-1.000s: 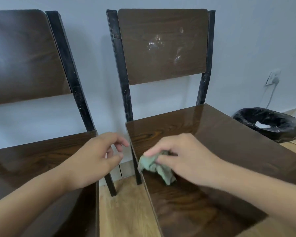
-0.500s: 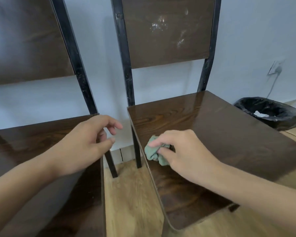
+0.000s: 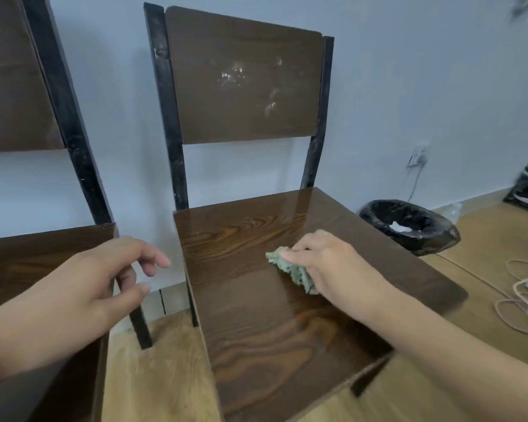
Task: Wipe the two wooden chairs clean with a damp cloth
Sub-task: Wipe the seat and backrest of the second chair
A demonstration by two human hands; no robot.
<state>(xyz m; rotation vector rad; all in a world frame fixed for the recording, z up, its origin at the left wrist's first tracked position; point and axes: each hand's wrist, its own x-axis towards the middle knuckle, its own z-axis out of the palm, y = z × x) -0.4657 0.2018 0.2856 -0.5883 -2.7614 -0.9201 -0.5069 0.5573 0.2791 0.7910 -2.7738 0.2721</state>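
Here the right hand (image 3: pixel 333 266) has its fingers closed around a crumpled green cloth (image 3: pixel 293 269), pressing it on the seat of the right chair (image 3: pixel 256 300), near the middle. The left hand (image 3: pixel 104 284) hangs loosely open, holding nothing, over the left chair (image 3: pixel 28 254). White smears mark the right chair's backrest.

Left chair (image 3: pixel 37 263) cropped; cloth (image 3: pixel 293 271) partly hidden.

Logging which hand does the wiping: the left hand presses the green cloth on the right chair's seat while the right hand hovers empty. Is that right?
Not quite: the hands are swapped. The head view shows the right hand pressing the green cloth on the right chair's seat, while the left hand hovers empty.
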